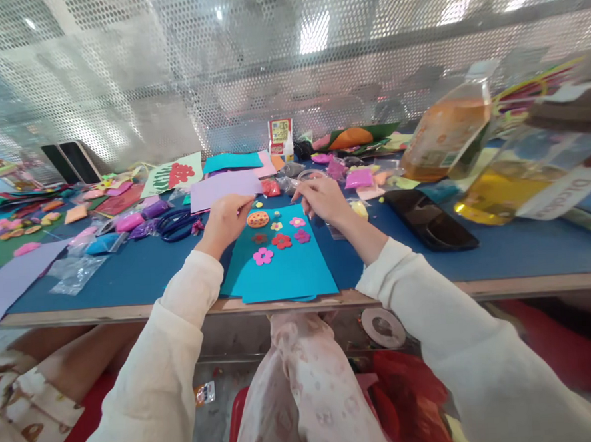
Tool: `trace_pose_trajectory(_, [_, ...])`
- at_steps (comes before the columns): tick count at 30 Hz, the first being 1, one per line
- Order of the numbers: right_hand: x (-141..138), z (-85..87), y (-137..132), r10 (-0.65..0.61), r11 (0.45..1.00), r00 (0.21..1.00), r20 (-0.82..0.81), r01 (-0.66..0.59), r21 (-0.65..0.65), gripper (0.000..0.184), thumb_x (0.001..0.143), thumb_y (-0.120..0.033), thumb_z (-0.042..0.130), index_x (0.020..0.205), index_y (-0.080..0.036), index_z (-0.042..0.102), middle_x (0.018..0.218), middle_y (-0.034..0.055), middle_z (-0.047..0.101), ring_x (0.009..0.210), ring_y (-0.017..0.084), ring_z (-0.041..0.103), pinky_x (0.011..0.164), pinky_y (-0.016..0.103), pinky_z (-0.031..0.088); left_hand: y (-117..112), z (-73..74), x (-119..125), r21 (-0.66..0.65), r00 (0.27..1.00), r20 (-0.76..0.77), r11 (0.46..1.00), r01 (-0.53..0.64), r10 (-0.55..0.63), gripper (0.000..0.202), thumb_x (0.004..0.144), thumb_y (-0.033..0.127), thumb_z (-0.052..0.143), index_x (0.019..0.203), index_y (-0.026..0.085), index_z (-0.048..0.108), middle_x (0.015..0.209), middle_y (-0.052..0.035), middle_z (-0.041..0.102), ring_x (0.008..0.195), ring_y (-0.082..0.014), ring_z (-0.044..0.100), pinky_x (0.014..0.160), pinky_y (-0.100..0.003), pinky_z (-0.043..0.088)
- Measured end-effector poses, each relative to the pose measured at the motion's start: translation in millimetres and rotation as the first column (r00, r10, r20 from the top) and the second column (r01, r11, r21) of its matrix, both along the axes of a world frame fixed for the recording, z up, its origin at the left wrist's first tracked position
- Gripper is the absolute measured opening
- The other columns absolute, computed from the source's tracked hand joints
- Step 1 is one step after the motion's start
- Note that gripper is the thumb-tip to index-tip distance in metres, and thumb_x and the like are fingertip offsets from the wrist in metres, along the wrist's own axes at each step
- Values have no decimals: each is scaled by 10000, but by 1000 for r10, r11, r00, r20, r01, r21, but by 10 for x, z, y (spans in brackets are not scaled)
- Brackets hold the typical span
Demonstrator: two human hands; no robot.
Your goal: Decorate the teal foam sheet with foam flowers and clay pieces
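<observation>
"Paper (289,278), the blue stack: where does it lie?"

"Centre of the frame, on the worktop (143,277), its near end at the front edge. The sheets are slightly out of line."

"And on top of it?"

"Flowers, mostly. The pink flower (258,255) lies lowest, the red flower (281,241) just up and right of it, the purple flower (302,236) beside that. A brown flower (259,238) sits left of the red one. Higher up, the spotted oval (258,219) is at the left."

"What about the left hand (248,204)?"

"Left of the paper's far end, its fingertips drawn together near a small yellow piece (259,204). I can't tell whether it grips anything."

"The right hand (300,199)?"

"Over the far right corner of the paper, fingers bent. Whether something is pinched there, I can't tell either."

"Anything around them?"

"Lilac paper (226,189) just beyond the left hand, and dark blue scissors (173,226) to the left of it. Right of centre, a black phone (423,216) lies flat; behind it, at the upper right, stands a bottle (443,132) of orange liquid. A white roll (369,324) shows below the worktop, right of the knees (302,327)."
</observation>
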State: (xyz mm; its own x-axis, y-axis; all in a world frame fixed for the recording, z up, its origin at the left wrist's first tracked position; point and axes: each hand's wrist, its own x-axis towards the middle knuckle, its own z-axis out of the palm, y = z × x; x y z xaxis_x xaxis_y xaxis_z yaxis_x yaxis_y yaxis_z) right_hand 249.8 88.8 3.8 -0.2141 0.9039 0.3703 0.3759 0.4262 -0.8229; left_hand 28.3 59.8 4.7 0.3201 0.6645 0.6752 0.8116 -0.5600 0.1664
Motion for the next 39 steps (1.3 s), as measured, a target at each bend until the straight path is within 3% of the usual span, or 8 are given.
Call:
trace_pose_trajectory(3, [8,3,4,-7,1000,999,31,7,24,452,832,-485,430,625,-132,620,427,-3,520,352,94,487,410,220,391,-6,2,1,-10,1000,-11,1000,7,-7,199,797,210,515,877,158,690,883,-68,701,819,-185,636,764,-297,484])
trace_pose_trajectory(8, [6,4,9,-15,998,998,65,11,69,468,839,-487,414,616,-133,625,422,-1,523,378,98,501,478,232,411,-34,11,-9,-36,999,42,999,-22,24,194,801,309,552,828,186,700,799,-38,713,699,-165,647,677,-270,499])
trace_pose_trajectory(15, [1,4,7,-11,997,996,88,4,81,422,848,-417,422,614,-133,627,420,-3,521,392,94,501,508,229,408,7,-27,-16,-69,999,38,997,35,-32,223,820,196,503,967,167,668,962,-68,693,872,-184,643,792,-322,503])
trace_pose_trajectory(23, [6,-3,6,9,998,996,90,-16,69,399,845,-402,425,633,-133,630,424,-7,524,365,97,488,461,232,383,-49,29,-3,-125,992,111,990,73,-59,80,717,184,639,774,162,692,770,-44,703,695,-158,633,669,-279,511])
trace_pose_trajectory(26, [6,6,-4,1,997,994,113,-11,82,391,848,-382,421,630,-134,631,425,-7,528,374,99,493,472,234,385,-48,27,-3,-100,992,106,992,78,-67,120,728,154,615,812,167,701,817,-46,705,744,-158,636,704,-270,503])
trace_pose_trajectory(31, [-2,25,-19,-27,994,988,149,10,112,402,849,-384,428,611,-138,640,428,0,537,433,111,531,521,238,396,-57,30,11,-206,995,96,978,31,-11,187,780,226,569,898,159,698,837,-51,711,703,-152,636,682,-254,493])
trace_pose_trajectory(35, [-11,31,-30,-33,995,981,191,14,103,433,852,-431,417,631,-140,650,433,5,542,445,126,542,525,251,390,-62,43,17,-212,995,98,977,19,2,245,818,191,498,976,150,682,937,-70,700,812,-172,647,745,-263,486])
trace_pose_trajectory(39, [-12,37,-37,-26,993,973,231,-1,115,438,858,-428,409,635,-139,652,443,7,546,465,133,554,532,255,380,-64,43,13,-231,993,119,972,29,-2,181,761,211,592,896,163,703,848,-48,713,724,-157,641,698,-256,493])
